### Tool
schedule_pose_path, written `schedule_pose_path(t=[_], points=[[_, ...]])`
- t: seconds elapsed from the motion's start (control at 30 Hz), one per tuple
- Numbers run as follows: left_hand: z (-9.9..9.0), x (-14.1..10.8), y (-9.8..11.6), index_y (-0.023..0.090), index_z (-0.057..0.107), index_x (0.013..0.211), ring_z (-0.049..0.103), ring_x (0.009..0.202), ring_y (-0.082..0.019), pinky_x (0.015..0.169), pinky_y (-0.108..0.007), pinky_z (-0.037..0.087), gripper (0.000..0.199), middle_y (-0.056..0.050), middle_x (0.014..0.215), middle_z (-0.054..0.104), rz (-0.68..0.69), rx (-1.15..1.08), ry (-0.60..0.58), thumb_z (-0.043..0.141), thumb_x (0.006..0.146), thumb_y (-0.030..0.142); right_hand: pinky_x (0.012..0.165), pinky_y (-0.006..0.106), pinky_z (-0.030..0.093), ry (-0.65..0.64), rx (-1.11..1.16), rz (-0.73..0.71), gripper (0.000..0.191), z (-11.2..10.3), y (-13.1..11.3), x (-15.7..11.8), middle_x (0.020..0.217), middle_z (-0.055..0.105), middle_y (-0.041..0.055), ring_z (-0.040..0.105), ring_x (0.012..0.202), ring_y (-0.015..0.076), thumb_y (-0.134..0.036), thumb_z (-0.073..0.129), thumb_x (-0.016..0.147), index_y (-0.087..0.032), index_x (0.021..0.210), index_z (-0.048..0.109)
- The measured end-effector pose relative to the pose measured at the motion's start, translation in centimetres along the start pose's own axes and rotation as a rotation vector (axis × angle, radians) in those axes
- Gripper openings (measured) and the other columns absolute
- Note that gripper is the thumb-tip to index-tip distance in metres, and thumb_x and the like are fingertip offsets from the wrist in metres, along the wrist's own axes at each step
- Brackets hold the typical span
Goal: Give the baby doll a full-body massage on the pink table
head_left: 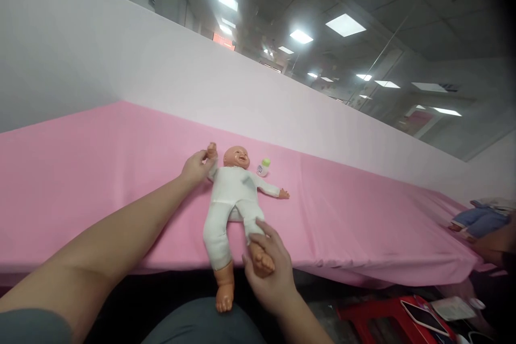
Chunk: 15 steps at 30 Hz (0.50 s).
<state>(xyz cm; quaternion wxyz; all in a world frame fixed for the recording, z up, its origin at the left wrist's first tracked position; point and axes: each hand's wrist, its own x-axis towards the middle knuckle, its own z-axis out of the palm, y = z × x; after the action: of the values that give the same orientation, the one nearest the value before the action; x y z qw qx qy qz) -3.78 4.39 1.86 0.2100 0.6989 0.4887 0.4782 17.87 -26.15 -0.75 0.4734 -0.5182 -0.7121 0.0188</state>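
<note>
A baby doll with a white cloth body lies on its back on the pink-covered table. Its head is toward the wall and its feet hang over the near edge. My left hand pinches the doll's raised arm near the wrist, at the left of its head. Around the lower leg on the right, just above the foot, my right hand is curled, with the thumb on one side and fingers on the other. A small bottle with a green cap lies beside the doll's head, touched by neither hand.
A white partition wall runs behind the table. At the far right, another doll in blue clothing lies near a person's arm. Below, a red stool carries a phone and other items.
</note>
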Motion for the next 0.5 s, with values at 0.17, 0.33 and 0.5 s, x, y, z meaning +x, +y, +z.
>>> schedule_pose_path(t=[0.17, 0.33, 0.5], points=[[0.8, -1.7, 2.2, 0.023, 0.071, 0.123, 0.064, 0.115, -0.030, 0.101, -0.041, 0.047, 0.048, -0.010, 0.121, 0.072, 0.346, 0.228, -0.202, 0.058, 0.092, 0.058, 0.113, 0.046, 0.053, 0.023, 0.007, 0.020, 0.039, 1.2, 1.2, 4.7, 0.155, 0.050, 0.0136, 0.057, 0.138, 0.0305, -0.026, 0.072, 0.086, -0.025, 0.124, 0.066], [1.4, -2.6, 2.6, 0.025, 0.069, 0.133, 0.060, 0.124, -0.031, 0.108, -0.045, 0.045, 0.047, -0.011, 0.128, 0.069, 0.373, 0.312, -0.256, 0.056, 0.094, 0.048, 0.109, 0.047, 0.056, 0.010, -0.044, 0.018, 0.037, 4.1, 3.7, 6.4, 0.160, 0.047, 0.0115, 0.058, 0.138, 0.0308, -0.023, 0.068, 0.085, -0.025, 0.121, 0.069], [1.2, -2.3, 2.4, 0.026, 0.066, 0.137, 0.060, 0.126, -0.031, 0.107, -0.044, 0.045, 0.052, -0.011, 0.131, 0.068, 0.329, 0.302, -0.277, 0.056, 0.093, 0.053, 0.112, 0.046, 0.053, 0.046, -0.038, 0.002, 0.035, 4.3, 4.1, 5.8, 0.159, 0.047, 0.0127, 0.054, 0.142, 0.0307, -0.023, 0.068, 0.086, -0.024, 0.121, 0.069]])
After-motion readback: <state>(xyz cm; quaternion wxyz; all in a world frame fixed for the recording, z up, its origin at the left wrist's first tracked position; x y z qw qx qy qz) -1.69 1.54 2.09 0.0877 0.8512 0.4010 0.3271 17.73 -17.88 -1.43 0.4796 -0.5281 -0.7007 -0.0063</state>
